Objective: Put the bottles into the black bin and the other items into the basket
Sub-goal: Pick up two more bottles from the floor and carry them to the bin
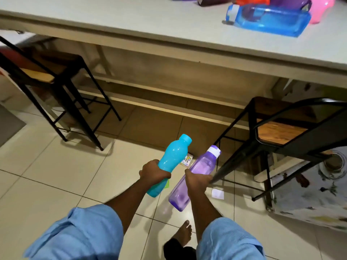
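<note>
a: what did the bottles in the hands look like?

b: the left hand (153, 172) had its fingers wrapped tight round the waist of a glossy turquoise plastic bottle (171, 162) with a matching round cap, tilted up and to the right. the right hand (197, 180) was closed round the middle of a translucent purple square-sided bottle (195, 174) with a white-and-purple flip cap, tilted the same way. both were held over the floor, just beside each other but apart.

a: and the rest of the bottles?

b: a clear blue flat-sided bottle (270, 20) lay on its side on the white table (131, 21), with a pink bottle (321, 10) behind it. orange, dark and purple ones at the top were cut off by the edge.

a: anything hard to make out?

b: a small printed card (186, 160) on the floor was partly hidden behind the bottles, its print unreadable. a green scrap (166, 184) peeked out under the left hand; i couldn't tell what it was. a white paper square (217, 194) lay near the right chair.

a: the room?

b: pale glossy tiled floor (47, 175), two black metal chairs with wooden seats (281, 132) either side, and a bare foot (183, 233) below light blue sleeves (80, 235).
</note>
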### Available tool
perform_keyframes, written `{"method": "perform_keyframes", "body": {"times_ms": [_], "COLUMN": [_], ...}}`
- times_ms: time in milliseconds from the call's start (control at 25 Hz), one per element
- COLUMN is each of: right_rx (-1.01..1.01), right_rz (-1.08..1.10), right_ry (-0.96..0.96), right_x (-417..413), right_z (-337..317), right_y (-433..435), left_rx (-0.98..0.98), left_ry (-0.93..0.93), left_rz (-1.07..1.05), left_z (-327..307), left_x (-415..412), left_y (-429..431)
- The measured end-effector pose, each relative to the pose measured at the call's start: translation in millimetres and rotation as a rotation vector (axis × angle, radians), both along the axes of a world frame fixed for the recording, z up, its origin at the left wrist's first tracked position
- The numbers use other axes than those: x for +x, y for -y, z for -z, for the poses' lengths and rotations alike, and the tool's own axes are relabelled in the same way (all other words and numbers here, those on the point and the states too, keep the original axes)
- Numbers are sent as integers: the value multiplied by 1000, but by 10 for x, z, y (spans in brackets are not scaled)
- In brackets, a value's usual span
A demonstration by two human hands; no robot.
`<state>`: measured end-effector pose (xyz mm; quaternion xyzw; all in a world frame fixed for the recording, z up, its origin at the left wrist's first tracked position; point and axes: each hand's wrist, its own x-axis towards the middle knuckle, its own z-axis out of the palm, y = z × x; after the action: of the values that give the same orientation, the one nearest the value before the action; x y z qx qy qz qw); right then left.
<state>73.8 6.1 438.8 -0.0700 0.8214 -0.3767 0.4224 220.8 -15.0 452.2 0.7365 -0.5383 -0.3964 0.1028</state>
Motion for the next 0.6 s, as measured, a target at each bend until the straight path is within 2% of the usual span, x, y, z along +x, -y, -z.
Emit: {"method": "perform_keyframes", "body": {"times_ms": [120, 240, 400, 600], "right_rx": [-38, -46, -100, -91], "right_rz": [-84, -206, -393, -606], "right_ry": [-48, -70, -71, -21], "right_x": [281, 640, 1321, 2170], "right_z": [-278, -478, -698, -812], "right_y": [-439, -847, -1186, -1225], "left_rx": [46, 54, 15, -42], "left_ry": [-313, -492, -534, -584], "left_rz": [-126, -262, -443, -565], "left_z": [-300, -486, -614, -651], "left_x": [345, 753, 1482, 2272], "left_y": [-527, -1094, -1729, -2055]}}
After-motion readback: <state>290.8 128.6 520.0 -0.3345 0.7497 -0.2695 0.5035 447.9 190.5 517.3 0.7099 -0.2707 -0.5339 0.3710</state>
